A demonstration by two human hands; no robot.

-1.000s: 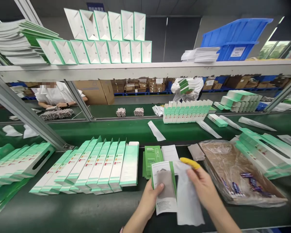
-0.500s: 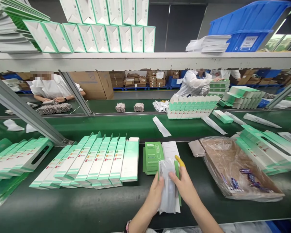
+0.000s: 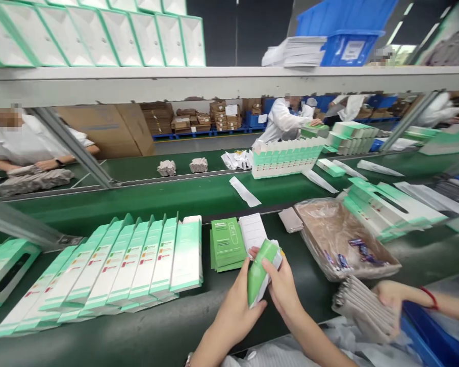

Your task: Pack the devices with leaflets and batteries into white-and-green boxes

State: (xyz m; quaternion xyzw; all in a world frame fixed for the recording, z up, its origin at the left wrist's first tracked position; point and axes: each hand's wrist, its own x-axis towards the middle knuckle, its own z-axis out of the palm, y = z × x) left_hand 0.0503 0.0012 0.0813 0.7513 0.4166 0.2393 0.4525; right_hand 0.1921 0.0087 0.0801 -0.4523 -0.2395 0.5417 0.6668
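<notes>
My left hand (image 3: 235,298) and my right hand (image 3: 285,285) are both closed on a green booklet (image 3: 260,270) above the near bench. The booklet is curled round white sheets and a white pouch, whose edges show on its right side. My thumbs press on its front, and the packet leans to the right. Just beyond my hands lie a stack of green booklets (image 3: 227,243) printed with a thermometer outline and a pile of white leaflets (image 3: 252,229). A yellow covering shows in part on a right-hand finger.
Open green-and-white cartons (image 3: 115,265) lean in a row at left. To the right, a plastic-lined cardboard tray (image 3: 313,224) holds several batteries (image 3: 361,250). A co-worker's hand (image 3: 392,300) holds a bundle of grey pouches (image 3: 367,308) at lower right. A shelf (image 3: 229,84) crosses above.
The green booklet, earlier behind the white pouch, is now curled round it and faces me. A co-worker's hand with grey pouches has come in from the right. My view has shifted right.
</notes>
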